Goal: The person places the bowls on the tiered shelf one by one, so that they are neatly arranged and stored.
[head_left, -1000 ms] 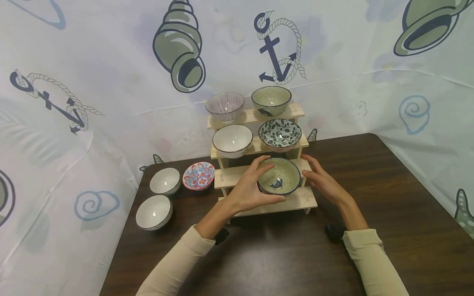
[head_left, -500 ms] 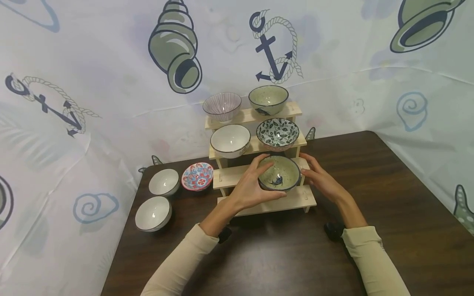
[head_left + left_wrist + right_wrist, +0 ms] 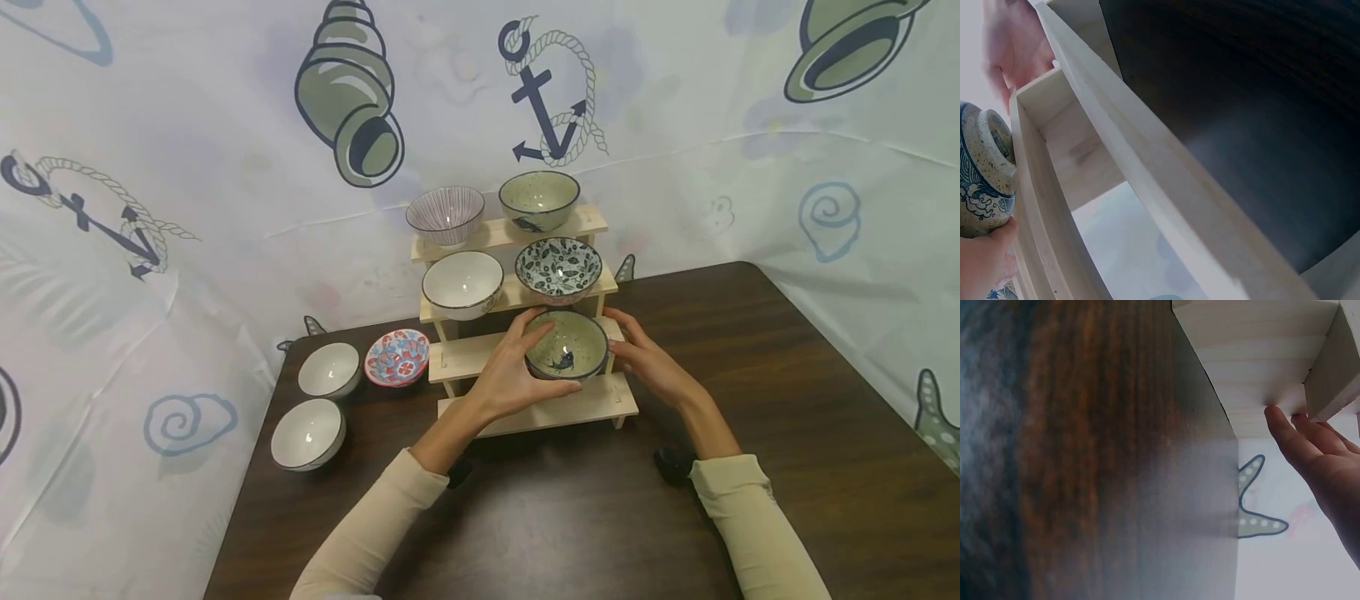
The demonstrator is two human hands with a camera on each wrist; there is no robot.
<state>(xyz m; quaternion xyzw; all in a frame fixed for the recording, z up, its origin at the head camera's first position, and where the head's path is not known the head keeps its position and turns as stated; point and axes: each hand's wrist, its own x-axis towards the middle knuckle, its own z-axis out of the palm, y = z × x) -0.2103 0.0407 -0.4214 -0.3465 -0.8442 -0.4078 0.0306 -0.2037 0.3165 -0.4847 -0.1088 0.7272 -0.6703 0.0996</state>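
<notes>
My left hand [image 3: 514,367] grips a speckled green bowl [image 3: 573,333] with a dark rim and a blue motif inside. Its thumb lies along the near side and its fingers reach over the left rim. The bowl overlaps the second-lowest shelf of the wooden tiered stand [image 3: 465,357]. Seen from below in the left wrist view, the bowl [image 3: 985,175] shows its foot and blue wave pattern beside the shelf edge. My right hand [image 3: 651,362] is at the stand's right end, with fairly straight fingers [image 3: 1291,440] against the wood in the right wrist view.
Higher shelves hold a striped bowl [image 3: 446,215], another green bowl [image 3: 540,200], a white bowl [image 3: 462,283] and a leaf-patterned bowl [image 3: 558,268]. Left on the dark table [image 3: 750,358] are two white-lined bowls [image 3: 330,369] and a red-blue bowl [image 3: 397,358]. Printed cloth [image 3: 675,192] hangs behind.
The green bowl in my left hand has moved slightly up and back over the shelf. My right hand stays at the stand's end. The head view has shifted a little.
</notes>
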